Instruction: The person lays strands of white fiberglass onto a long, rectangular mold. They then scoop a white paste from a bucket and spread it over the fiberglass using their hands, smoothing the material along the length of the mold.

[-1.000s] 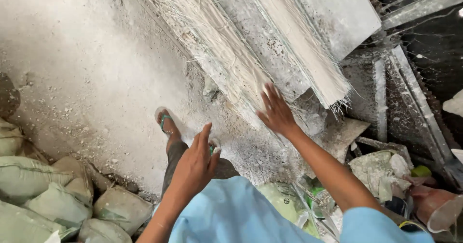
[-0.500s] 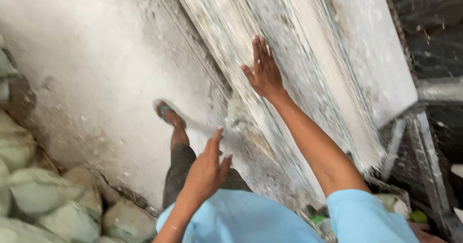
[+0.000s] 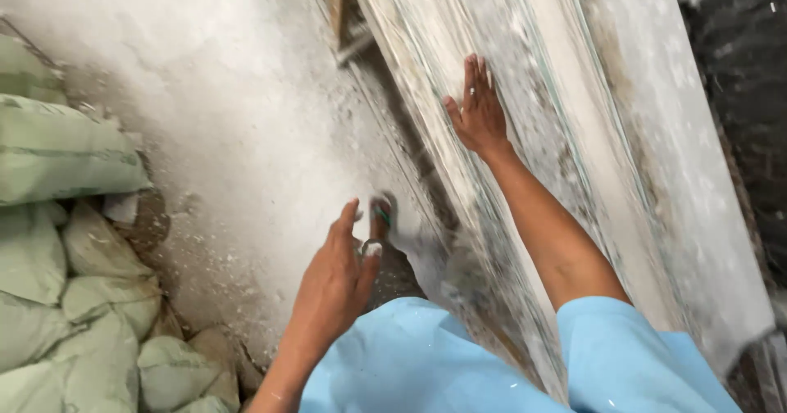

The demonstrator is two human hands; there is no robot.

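My right hand (image 3: 477, 110) lies flat, fingers spread, on a long dusty white slab (image 3: 525, 151) that runs from top centre down to the right. My left hand (image 3: 334, 282) hangs open in the air above the floor, near my foot in a green-strapped sandal (image 3: 382, 215), holding nothing. Pale fibres or streaks cover the slab's surface. I wear a light blue top (image 3: 426, 356). The slab's lower end is hidden behind my body.
Stacked pale green sacks (image 3: 57, 241) fill the left side. The floor (image 3: 221, 110) is coated in white powder. A wooden frame piece (image 3: 338, 11) shows under the slab near the top. Dark wet ground (image 3: 750, 61) lies at the far right.
The view has swung along the slab. My right hand has slid further up its surface. My left hand has stayed open near my foot.
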